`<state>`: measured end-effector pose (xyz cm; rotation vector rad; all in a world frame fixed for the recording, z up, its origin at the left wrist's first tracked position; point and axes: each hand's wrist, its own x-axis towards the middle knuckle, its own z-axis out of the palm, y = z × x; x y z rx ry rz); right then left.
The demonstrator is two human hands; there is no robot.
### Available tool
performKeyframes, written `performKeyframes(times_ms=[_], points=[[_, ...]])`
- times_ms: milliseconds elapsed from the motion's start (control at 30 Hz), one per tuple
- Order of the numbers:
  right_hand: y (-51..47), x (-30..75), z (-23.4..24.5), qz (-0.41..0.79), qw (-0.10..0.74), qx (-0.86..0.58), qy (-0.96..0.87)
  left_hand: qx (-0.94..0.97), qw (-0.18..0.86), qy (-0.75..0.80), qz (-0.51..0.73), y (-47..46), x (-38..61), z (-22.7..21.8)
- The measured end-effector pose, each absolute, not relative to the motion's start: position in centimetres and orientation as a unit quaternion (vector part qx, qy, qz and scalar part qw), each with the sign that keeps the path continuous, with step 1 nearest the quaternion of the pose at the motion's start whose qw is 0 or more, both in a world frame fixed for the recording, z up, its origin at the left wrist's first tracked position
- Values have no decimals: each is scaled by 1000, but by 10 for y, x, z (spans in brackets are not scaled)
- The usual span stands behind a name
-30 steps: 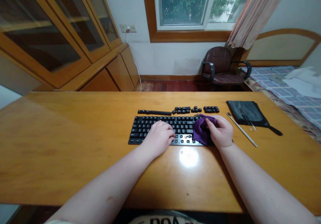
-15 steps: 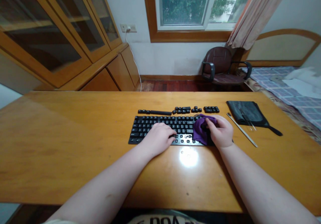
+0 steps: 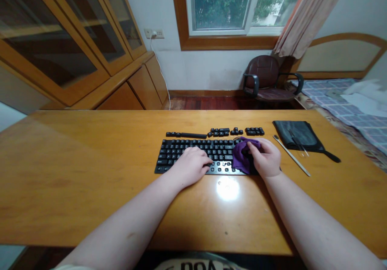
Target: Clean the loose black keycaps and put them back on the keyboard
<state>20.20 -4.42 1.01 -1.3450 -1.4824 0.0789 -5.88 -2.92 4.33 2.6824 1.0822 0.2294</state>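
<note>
A black keyboard (image 3: 172,151) lies on the desk, with several keys off along its lower right part, where the bare switches show. My left hand (image 3: 193,163) rests across its middle, fingers over the keys and the thumb apart from them. Bunched in my right hand (image 3: 267,157) is a purple cloth (image 3: 242,155), pinched between thumb and fingers and lying against the right end of the keyboard. The cloth and hand hide the number pad area. Loose black keycaps (image 3: 220,132) sit in a row behind the keyboard, a long space bar (image 3: 194,136) among them.
To the right lie a thin brush (image 3: 292,156), a black pouch (image 3: 298,133) and a wire keycap puller (image 3: 299,143) on it. Beyond the wooden desk (image 3: 90,173) are a brown armchair (image 3: 263,78), a bed and a glass-fronted cabinet.
</note>
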Motion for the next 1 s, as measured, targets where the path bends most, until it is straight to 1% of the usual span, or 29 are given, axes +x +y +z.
performKeyframes(times_ms=[133, 333, 533, 1000], points=[[-43, 203, 9, 31, 545, -561, -622, 919, 116, 370, 76, -29, -57, 40], [-43, 205, 6, 48, 538, -567, -622, 902, 128, 396, 115, -29, -58, 47], [-44, 205, 5, 55, 538, -571, -618, 906, 124, 394, 96, -27, -60, 47], [-43, 205, 7, 43, 537, -570, -621, 907, 117, 392, 100, -26, -59, 41]])
